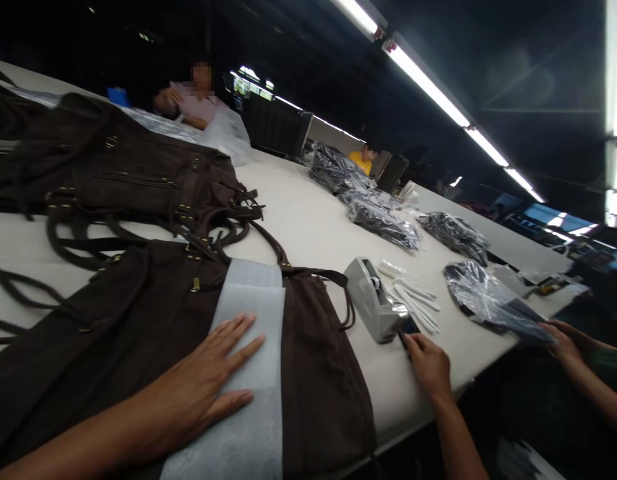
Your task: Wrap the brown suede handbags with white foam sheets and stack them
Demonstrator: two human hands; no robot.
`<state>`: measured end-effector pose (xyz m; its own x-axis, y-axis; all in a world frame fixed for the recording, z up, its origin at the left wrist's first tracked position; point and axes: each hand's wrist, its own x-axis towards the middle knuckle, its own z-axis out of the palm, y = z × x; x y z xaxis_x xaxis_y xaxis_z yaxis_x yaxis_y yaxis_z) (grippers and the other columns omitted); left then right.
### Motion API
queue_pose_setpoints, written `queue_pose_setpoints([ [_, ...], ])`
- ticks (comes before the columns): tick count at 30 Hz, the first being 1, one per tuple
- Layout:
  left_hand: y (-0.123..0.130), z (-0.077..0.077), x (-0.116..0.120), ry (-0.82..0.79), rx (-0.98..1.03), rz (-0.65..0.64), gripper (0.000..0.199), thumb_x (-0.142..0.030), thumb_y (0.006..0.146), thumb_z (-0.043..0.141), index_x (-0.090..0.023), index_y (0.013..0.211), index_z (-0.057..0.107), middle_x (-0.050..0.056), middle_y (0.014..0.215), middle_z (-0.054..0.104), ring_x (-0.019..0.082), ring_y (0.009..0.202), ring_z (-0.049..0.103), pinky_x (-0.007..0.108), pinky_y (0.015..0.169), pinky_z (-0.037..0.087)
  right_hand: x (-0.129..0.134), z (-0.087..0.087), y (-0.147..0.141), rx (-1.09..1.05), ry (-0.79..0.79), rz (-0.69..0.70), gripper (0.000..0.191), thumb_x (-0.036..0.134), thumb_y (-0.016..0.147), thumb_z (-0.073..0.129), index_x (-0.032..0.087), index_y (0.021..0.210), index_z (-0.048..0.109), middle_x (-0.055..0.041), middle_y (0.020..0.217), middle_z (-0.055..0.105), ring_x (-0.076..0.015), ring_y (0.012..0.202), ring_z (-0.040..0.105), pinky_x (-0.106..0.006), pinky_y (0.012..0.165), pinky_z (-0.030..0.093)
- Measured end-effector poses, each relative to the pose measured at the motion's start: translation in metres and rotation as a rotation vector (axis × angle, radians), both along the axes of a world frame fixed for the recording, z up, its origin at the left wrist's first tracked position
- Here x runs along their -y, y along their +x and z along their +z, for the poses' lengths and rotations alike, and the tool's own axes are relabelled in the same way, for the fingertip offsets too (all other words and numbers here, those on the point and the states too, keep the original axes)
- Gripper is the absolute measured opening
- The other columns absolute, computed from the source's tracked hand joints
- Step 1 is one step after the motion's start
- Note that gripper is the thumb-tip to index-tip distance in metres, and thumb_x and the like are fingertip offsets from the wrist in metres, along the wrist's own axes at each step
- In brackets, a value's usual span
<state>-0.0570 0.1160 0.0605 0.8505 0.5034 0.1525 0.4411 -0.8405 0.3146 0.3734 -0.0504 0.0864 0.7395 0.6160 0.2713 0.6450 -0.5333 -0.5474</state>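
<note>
A dark brown fabric bag (323, 373) with long straps lies flat on the table in front of me. Across it runs a strip of pale grey-white wrapping sheet (253, 427). My left hand (213, 373) rests on this sheet and the bag, palm down with fingers spread. To the right of the bag stands a grey tape dispenser (371, 303). At its front end my right hand (431, 367) pinches a short, dark-looking strip of tape (407, 327) between thumb and fingers.
More brown bags (138, 167) are heaped at the left. White rods (418, 303) lie behind the dispenser. Plastic-wrapped bags (383, 220) sit farther back on the table (288, 200). At the right, a co-worker's hands (563, 340) hold another wrapped bag (488, 297). Other people are across the table.
</note>
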Motion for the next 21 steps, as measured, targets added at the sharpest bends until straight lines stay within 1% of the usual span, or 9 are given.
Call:
queue_pose_setpoints([
  [1, 0.000, 0.006, 0.002, -0.037, -0.010, 0.008, 0.068, -0.060, 0.090, 0.047, -0.037, 0.150, 0.023, 0.006, 0.159, 0.012, 0.035, 0.143, 0.024, 0.054, 0.110, 0.039, 0.003, 0.000, -0.002, 0.033, -0.007, -0.059, 0.038, 0.058, 0.072, 0.058, 0.021, 0.067, 0.069, -0.0054, 0.059, 0.064, -0.0226, 0.059, 0.058, -0.033, 0.058, 0.039],
  [3, 0.000, 0.012, 0.005, -0.099, -0.004, 0.011, 0.066, -0.059, 0.091, 0.047, -0.035, 0.149, 0.026, 0.008, 0.158, 0.011, 0.035, 0.144, 0.021, 0.055, 0.111, 0.037, 0.007, 0.009, -0.013, 0.012, 0.065, -0.136, 0.040, 0.060, 0.070, 0.061, 0.022, 0.074, 0.072, -0.0064, 0.065, 0.068, -0.0248, 0.063, 0.061, -0.035, 0.060, 0.043],
  [5, 0.001, 0.014, 0.006, -0.142, 0.020, 0.005, 0.065, -0.058, 0.091, 0.048, -0.034, 0.148, 0.029, 0.009, 0.158, 0.011, 0.036, 0.144, 0.018, 0.056, 0.113, 0.034, 0.004, 0.025, -0.038, -0.087, 0.201, -0.099, 0.043, 0.061, 0.068, 0.067, 0.020, 0.082, 0.075, -0.0070, 0.071, 0.071, -0.0242, 0.065, 0.063, -0.035, 0.063, 0.047],
  [7, 0.001, 0.014, 0.006, -0.176, 0.020, 0.006, 0.065, -0.059, 0.091, 0.047, -0.033, 0.148, 0.029, 0.009, 0.159, 0.009, 0.036, 0.145, 0.014, 0.057, 0.114, 0.030, -0.012, 0.043, -0.077, -0.231, 0.298, 0.064, 0.044, 0.057, 0.067, 0.074, 0.018, 0.086, 0.077, -0.0068, 0.071, 0.071, -0.0211, 0.063, 0.061, -0.033, 0.063, 0.050],
  [10, 0.002, 0.015, 0.006, -0.214, -0.030, 0.013, 0.068, -0.061, 0.092, 0.043, -0.031, 0.150, 0.025, 0.011, 0.159, 0.003, 0.036, 0.146, 0.007, 0.058, 0.116, 0.024, -0.060, 0.059, -0.146, -0.503, 0.245, 0.433, 0.037, 0.050, 0.072, 0.075, 0.015, 0.084, 0.077, -0.0059, 0.067, 0.070, -0.0154, 0.057, 0.059, -0.028, 0.059, 0.051],
  [12, 0.002, 0.018, 0.006, -0.232, -0.057, 0.007, 0.069, -0.062, 0.093, 0.040, -0.029, 0.151, 0.022, 0.011, 0.159, 0.000, 0.036, 0.146, 0.004, 0.058, 0.117, 0.022, -0.102, 0.057, -0.187, -0.676, 0.182, 0.589, 0.034, 0.048, 0.075, 0.073, 0.014, 0.081, 0.077, -0.0057, 0.065, 0.069, -0.0126, 0.053, 0.058, -0.025, 0.054, 0.049],
  [14, 0.001, 0.021, 0.006, -0.253, -0.067, -0.004, 0.070, -0.063, 0.093, 0.038, -0.028, 0.152, 0.021, 0.012, 0.160, -0.001, 0.035, 0.147, 0.002, 0.058, 0.118, 0.020, -0.142, 0.050, -0.217, -0.810, 0.195, 0.659, 0.031, 0.042, 0.073, 0.075, 0.012, 0.079, 0.076, -0.0055, 0.064, 0.070, -0.0109, 0.051, 0.058, -0.023, 0.053, 0.050],
  [17, -0.002, 0.023, 0.005, -0.281, -0.060, -0.015, 0.070, -0.063, 0.093, 0.038, -0.028, 0.152, 0.022, 0.011, 0.160, -0.001, 0.034, 0.147, 0.001, 0.057, 0.119, 0.019, -0.189, 0.038, -0.244, -0.971, 0.198, 0.577, 0.024, 0.031, 0.070, 0.076, 0.010, 0.081, 0.073, -0.0036, 0.059, 0.068, -0.0097, 0.046, 0.057, -0.022, 0.050, 0.052],
  [21, -0.003, 0.019, 0.004, -0.301, -0.009, -0.016, 0.072, -0.063, 0.091, 0.042, -0.030, 0.152, 0.021, 0.011, 0.160, -0.001, 0.035, 0.147, 0.001, 0.057, 0.119, 0.019, -0.217, 0.028, -0.260, -1.012, 0.148, 0.485, 0.013, 0.020, 0.076, 0.069, 0.009, 0.082, 0.067, -0.0014, 0.055, 0.066, -0.0083, 0.043, 0.056, -0.021, 0.049, 0.053],
])
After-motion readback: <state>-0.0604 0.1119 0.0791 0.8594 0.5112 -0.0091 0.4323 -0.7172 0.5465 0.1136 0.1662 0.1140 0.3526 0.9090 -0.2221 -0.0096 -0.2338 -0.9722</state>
